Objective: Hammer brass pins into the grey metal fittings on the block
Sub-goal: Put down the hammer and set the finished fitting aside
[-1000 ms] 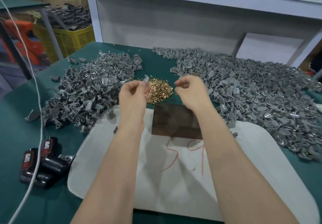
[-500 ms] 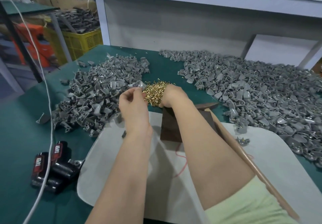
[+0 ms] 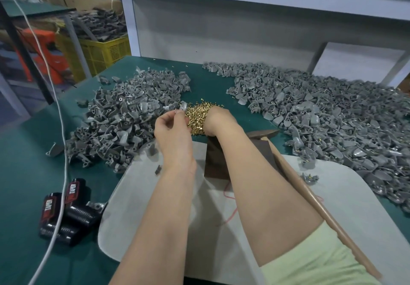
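Left hand (image 3: 172, 129): pinches a grey fitting (image 3: 183, 107), tip pointing up and away.
Right hand (image 3: 216, 119): in the brass pins (image 3: 196, 118) beside it, fingers hidden; grip unclear.
Hammer (image 3: 264, 134): across block (image 3: 216, 160), handle running toward near right.

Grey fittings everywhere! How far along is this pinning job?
Done: some pieces in the right heap show brass in them, so those look finished. In hand: the left hand pinches one grey fitting while the right hand reaches into the brass pins. Left: the hammer lies idle by the block, and the left heap shows no brass, so plenty remains.
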The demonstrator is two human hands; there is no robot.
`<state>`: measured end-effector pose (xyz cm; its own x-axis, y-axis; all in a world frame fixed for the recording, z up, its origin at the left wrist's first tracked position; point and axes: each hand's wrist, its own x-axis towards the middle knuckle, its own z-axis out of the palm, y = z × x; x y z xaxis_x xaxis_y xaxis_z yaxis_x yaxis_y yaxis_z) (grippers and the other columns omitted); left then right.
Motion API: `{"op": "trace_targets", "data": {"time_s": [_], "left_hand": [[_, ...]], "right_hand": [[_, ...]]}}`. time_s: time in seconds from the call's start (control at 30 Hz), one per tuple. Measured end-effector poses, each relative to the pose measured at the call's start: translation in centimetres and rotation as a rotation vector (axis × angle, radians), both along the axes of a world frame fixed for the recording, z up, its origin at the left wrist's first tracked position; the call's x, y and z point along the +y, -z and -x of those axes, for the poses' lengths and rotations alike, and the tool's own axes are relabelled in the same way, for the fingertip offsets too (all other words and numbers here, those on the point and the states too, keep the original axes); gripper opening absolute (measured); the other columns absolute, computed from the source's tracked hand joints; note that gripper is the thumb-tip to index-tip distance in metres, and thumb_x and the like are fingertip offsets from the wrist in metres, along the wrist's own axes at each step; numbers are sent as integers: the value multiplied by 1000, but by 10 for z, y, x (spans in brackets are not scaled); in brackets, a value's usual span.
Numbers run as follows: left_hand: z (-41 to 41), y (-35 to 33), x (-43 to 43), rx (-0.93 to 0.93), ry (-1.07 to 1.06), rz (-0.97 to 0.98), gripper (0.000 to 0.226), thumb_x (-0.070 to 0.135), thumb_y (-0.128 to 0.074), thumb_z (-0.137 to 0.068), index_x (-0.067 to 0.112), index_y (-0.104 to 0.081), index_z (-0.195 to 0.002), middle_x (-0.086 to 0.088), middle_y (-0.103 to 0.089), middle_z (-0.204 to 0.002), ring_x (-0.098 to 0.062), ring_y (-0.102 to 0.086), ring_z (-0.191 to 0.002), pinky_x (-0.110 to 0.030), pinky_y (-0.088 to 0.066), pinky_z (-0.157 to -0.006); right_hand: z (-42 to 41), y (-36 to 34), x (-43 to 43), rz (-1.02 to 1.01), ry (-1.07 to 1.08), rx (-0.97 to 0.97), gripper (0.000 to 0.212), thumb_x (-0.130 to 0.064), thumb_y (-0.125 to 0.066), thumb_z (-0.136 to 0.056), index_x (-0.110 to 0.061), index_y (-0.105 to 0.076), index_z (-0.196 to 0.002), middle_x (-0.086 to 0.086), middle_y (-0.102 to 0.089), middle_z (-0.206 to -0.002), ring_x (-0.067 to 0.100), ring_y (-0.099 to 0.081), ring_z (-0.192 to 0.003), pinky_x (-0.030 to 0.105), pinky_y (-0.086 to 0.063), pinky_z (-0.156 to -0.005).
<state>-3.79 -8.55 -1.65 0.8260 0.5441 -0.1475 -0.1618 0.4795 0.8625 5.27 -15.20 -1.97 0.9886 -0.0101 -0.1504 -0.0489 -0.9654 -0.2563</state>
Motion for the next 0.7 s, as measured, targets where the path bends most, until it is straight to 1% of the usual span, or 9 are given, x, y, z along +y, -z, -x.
{"op": "trace_targets", "data": {"time_s": [0.07, 0.17, 0.23, 0.3, 0.33, 0.43, 0.57, 0.63, 0.7], "left_hand": [[0, 0, 0, 1, 7, -8, 9, 10, -52, -95, 17, -52, -90, 3, -60, -88, -4, -58, -78, -16, -46, -68], [1, 0, -2, -1, 8, -65, 13, 9, -55, -93, 20, -54, -86, 5, -58, -87, -4, -57, -79, -17, -46, -72], [1, 1, -3, -10, 10, -110, 16, 8, -56, -93, 21, -55, -84, 6, -58, -86, -5, -56, -80, -18, -46, -73], [1, 2, -3, -19, 16, -145, 18, 8, -57, -92, 22, -55, -83, 6, -59, -87, -6, -56, -82, -20, -46, -75], [0, 2, -4, -24, 22, -153, 18, 8, -57, -92, 23, -55, -82, 6, -60, -87, -6, -56, -82, -19, -45, -75], [0, 3, -3, -31, 43, -170, 17, 10, -57, -93, 23, -56, -83, 6, -61, -85, -3, -56, -78, -14, -44, -67], [0, 3, -3, -28, 47, -181, 16, 9, -57, -93, 22, -57, -83, 6, -62, -84, -1, -56, -73, -9, -45, -61], [0, 3, -3, -23, 55, -208, 16, 10, -57, -93, 22, -57, -83, 2, -62, -87, -5, -58, -78, -12, -46, -65], [0, 4, -3, -25, 78, -288, 16, 10, -57, -93, 22, -57, -82, -2, -63, -92, -11, -58, -85, -18, -47, -74]], "right_hand": [[-1, 1, 0, 3, 17, 0, 41, -5, -55, -83, -2, -54, -124, 15, -52, -131, 31, -55, -113, 33, -45, -80], [-3, -1, 4, 17, 49, 47, 46, -9, -60, -83, -5, -52, -127, 13, -50, -134, 30, -53, -117, 37, -46, -89], [-3, 0, 4, 33, 35, 55, 44, -11, -61, -83, -6, -53, -126, 13, -51, -132, 31, -53, -117, 38, -46, -87], [-5, 4, 3, 13, -22, -16, 34, -12, -55, -89, -7, -56, -122, 13, -55, -128, 32, -54, -115, 38, -43, -79], [-5, 4, 4, 13, -40, -31, 33, -13, -52, -90, -8, -56, -122, 13, -55, -128, 32, -53, -116, 36, -42, -78], [-7, 3, 5, 39, -34, 70, 51, -14, -59, -86, -13, -47, -136, 7, -45, -141, 28, -47, -125, 35, -43, -93], [-8, 3, 0, 63, -30, 23, 38, -10, -58, -86, -7, -55, -124, 11, -53, -131, 28, -53, -118, 32, -44, -88], [-6, 3, -6, 55, -23, -30, 36, -8, -57, -86, -2, -56, -121, 14, -54, -129, 30, -53, -117, 32, -44, -90], [-2, -2, -14, 11, 10, -82, 32, -6, -55, -86, 1, -57, -118, 15, -57, -125, 30, -55, -115, 31, -45, -88]]}}
